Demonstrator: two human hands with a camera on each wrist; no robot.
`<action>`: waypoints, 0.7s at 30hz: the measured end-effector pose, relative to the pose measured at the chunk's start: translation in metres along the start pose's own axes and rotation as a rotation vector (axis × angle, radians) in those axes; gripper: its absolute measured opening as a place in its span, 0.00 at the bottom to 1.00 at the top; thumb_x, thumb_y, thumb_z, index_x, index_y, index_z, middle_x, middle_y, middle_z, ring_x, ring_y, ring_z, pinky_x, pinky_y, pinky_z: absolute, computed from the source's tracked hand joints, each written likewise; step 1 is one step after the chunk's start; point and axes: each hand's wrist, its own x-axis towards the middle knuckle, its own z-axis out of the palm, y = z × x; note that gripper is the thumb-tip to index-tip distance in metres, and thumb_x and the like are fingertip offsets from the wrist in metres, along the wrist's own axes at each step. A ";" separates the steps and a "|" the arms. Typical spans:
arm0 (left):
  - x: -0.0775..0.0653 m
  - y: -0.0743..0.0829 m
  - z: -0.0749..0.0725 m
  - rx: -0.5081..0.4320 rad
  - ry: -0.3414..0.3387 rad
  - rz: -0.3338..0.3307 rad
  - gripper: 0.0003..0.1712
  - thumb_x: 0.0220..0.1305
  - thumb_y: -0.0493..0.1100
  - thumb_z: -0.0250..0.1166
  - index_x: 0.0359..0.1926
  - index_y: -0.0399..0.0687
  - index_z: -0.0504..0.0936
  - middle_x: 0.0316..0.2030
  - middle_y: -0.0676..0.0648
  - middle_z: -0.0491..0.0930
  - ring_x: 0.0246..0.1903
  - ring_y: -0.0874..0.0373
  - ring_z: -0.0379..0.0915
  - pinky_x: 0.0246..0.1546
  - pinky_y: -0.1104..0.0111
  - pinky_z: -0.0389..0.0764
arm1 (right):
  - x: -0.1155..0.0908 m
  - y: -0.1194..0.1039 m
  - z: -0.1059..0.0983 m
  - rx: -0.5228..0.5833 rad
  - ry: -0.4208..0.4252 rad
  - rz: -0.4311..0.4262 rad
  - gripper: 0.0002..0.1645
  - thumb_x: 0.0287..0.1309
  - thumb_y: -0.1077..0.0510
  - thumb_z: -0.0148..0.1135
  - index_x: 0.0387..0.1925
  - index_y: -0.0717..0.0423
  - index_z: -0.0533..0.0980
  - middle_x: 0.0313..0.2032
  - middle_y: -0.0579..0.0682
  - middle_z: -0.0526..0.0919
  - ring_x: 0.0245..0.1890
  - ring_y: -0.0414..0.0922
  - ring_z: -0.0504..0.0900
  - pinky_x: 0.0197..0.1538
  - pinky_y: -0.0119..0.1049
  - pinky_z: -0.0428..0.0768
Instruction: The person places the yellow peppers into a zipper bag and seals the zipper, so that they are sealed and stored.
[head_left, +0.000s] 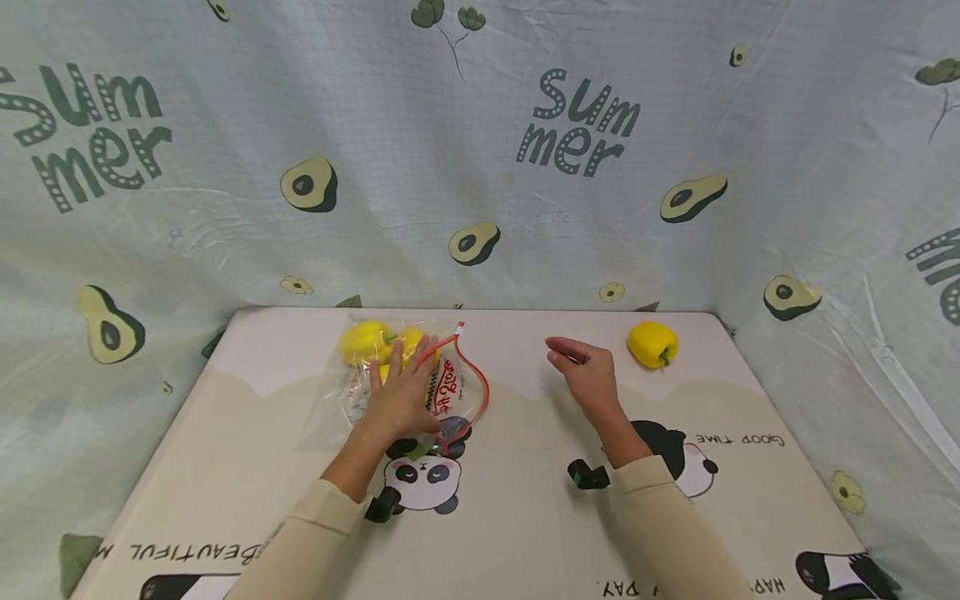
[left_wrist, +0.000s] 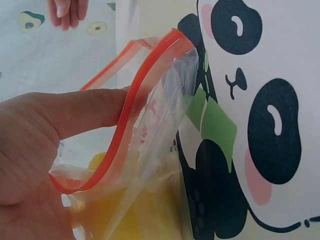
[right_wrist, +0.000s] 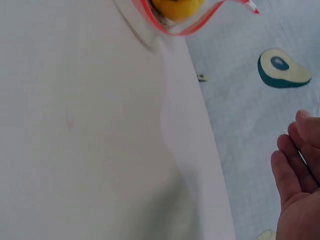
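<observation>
On the left of the table, a clear zip bag with a red zip edge and red print lies with its mouth toward the right. Several yellow bell peppers show through its plastic. My left hand rests over the bag, fingers spread across it. In the left wrist view the thumb lies straight against the red edge, and the mouth gapes. My right hand is above the table, fingers loosely bent and holding nothing. Behind it to the right sits a loose yellow bell pepper.
The table wears a pale cloth printed with pandas and lettering. A hanging fabric with avocado prints rises behind its far edge and along both sides. Small dark straps show at the wrists.
</observation>
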 end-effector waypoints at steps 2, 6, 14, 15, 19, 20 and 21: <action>0.000 0.000 0.000 0.006 0.002 -0.003 0.74 0.40 0.49 0.87 0.84 0.51 0.51 0.86 0.48 0.37 0.84 0.36 0.22 0.77 0.30 0.26 | 0.001 0.002 -0.005 0.011 0.028 0.007 0.19 0.69 0.61 0.67 0.59 0.56 0.84 0.59 0.56 0.87 0.62 0.51 0.85 0.55 0.21 0.83; -0.001 -0.001 0.001 0.008 -0.004 -0.010 0.74 0.41 0.49 0.87 0.84 0.52 0.50 0.86 0.49 0.36 0.84 0.37 0.21 0.77 0.30 0.25 | 0.002 0.007 -0.014 0.027 0.075 0.015 0.20 0.69 0.61 0.66 0.60 0.58 0.83 0.61 0.58 0.86 0.63 0.51 0.84 0.54 0.19 0.82; 0.002 0.000 0.002 0.014 -0.005 -0.014 0.73 0.41 0.49 0.87 0.84 0.52 0.52 0.86 0.49 0.36 0.84 0.37 0.20 0.77 0.30 0.24 | 0.005 0.016 -0.033 0.033 0.165 0.070 0.23 0.71 0.56 0.65 0.65 0.53 0.80 0.66 0.53 0.83 0.66 0.48 0.80 0.55 0.15 0.79; 0.002 0.000 0.002 0.017 -0.004 -0.013 0.73 0.41 0.50 0.87 0.84 0.51 0.52 0.86 0.49 0.36 0.84 0.36 0.21 0.77 0.30 0.24 | 0.005 0.017 -0.035 0.039 0.181 0.072 0.23 0.71 0.56 0.65 0.65 0.53 0.80 0.66 0.53 0.83 0.67 0.48 0.79 0.55 0.15 0.79; 0.003 0.001 0.002 0.024 -0.010 -0.013 0.72 0.41 0.50 0.87 0.83 0.51 0.53 0.86 0.49 0.36 0.84 0.36 0.21 0.77 0.30 0.25 | 0.008 0.021 -0.047 0.040 0.243 0.076 0.25 0.70 0.55 0.67 0.66 0.53 0.79 0.68 0.52 0.81 0.72 0.47 0.77 0.63 0.22 0.78; 0.003 0.001 0.002 0.025 -0.010 -0.011 0.72 0.41 0.50 0.87 0.83 0.51 0.53 0.86 0.49 0.36 0.84 0.36 0.21 0.77 0.30 0.25 | 0.008 0.021 -0.051 0.042 0.263 0.078 0.26 0.70 0.55 0.67 0.67 0.53 0.79 0.68 0.52 0.80 0.73 0.47 0.76 0.67 0.26 0.77; 0.003 0.001 0.002 0.027 -0.009 -0.009 0.72 0.41 0.51 0.86 0.83 0.51 0.53 0.86 0.49 0.36 0.84 0.36 0.21 0.77 0.30 0.25 | 0.009 0.022 -0.054 0.033 0.282 0.078 0.27 0.69 0.54 0.68 0.67 0.54 0.78 0.69 0.52 0.80 0.73 0.47 0.75 0.70 0.29 0.75</action>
